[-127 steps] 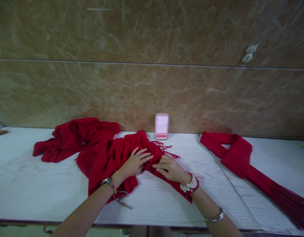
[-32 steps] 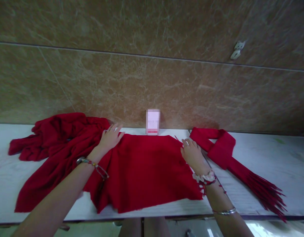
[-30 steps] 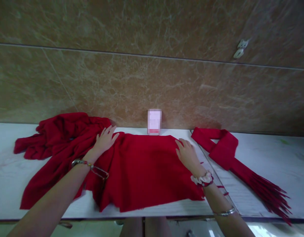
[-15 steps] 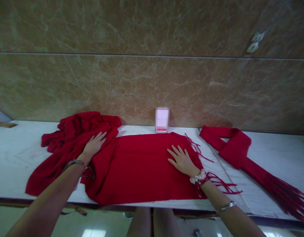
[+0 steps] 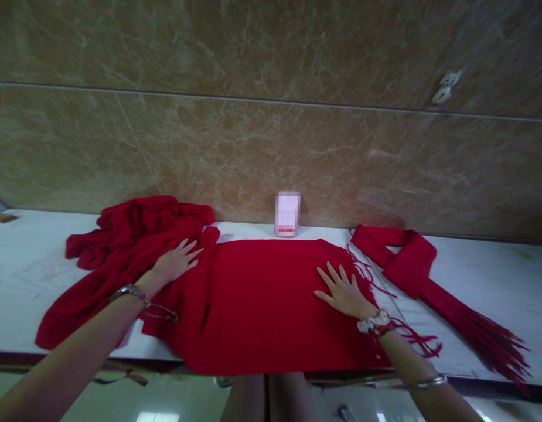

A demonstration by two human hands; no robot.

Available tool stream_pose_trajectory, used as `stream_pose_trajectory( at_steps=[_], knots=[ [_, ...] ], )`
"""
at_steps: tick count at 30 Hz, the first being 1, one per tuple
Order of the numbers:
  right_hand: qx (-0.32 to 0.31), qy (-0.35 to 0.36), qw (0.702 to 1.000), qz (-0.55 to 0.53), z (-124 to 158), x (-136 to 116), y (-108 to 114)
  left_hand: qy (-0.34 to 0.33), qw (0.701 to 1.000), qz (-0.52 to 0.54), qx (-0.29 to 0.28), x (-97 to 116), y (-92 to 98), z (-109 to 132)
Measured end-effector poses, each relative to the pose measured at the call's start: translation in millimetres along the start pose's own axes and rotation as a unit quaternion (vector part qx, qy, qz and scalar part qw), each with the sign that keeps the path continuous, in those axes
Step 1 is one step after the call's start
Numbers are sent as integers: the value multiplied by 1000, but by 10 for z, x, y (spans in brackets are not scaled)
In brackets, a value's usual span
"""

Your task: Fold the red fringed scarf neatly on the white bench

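A red scarf lies spread across the middle of the white table, its fringe pointing right and its near edge at the table's front. My left hand rests open on its rumpled left part, fingers spread. Toward the fringed end my right hand lies flat on the smooth cloth, fingers spread too. Left of my left hand the red fabric is heaped in loose folds; where one piece ends there I cannot tell. A second red scarf, folded over, lies to the right with its long fringe toward the front edge.
A small pale box or card, blurred out, stands against the brown tiled wall. White sockets sit on the wall at the upper right. The white table ends at a dark front edge, above my legs.
Both hands have slid to the right with the spread scarf, whose fringed end now lies farther right. Its near edge has come down over the table's front. The view has tilted slightly.
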State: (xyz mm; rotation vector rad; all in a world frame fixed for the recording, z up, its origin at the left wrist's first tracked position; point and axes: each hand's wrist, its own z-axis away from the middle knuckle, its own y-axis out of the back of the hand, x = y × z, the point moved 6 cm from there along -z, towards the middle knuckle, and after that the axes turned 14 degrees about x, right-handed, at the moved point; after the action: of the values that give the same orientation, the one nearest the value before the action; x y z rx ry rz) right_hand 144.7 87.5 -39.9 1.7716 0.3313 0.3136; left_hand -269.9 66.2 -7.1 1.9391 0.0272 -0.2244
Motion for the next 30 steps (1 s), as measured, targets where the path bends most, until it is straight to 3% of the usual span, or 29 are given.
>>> stream_pose_trajectory(
  at_steps=[2,5,6,8,12,15,18,25,30],
  knots=[
    [-54,-17,998,-10,-43,-51,20,20,998,-50,-36,49,98,-114],
    [-101,-3,994,-50,-219,-208,79,54,995,-80,-11,429,337,-370],
    [-91,10,994,-66,-309,-255,115,75,994,-80,3,592,392,-461],
    [-36,20,995,-87,-507,-285,195,57,996,-62,17,992,407,-640],
    [80,-57,993,-63,-779,-64,232,95,994,36,33,1500,158,-831],
    [96,-111,989,-26,-817,118,105,148,986,75,-7,1595,-158,-803],
    [82,-101,991,-7,-819,135,-34,149,985,79,-15,1603,-320,-766],
    [73,-57,996,-2,-848,-74,-52,141,987,72,-23,1598,-325,-808],
    [83,-37,996,11,-848,-80,-25,137,987,78,-19,1617,-334,-822]
  ],
)
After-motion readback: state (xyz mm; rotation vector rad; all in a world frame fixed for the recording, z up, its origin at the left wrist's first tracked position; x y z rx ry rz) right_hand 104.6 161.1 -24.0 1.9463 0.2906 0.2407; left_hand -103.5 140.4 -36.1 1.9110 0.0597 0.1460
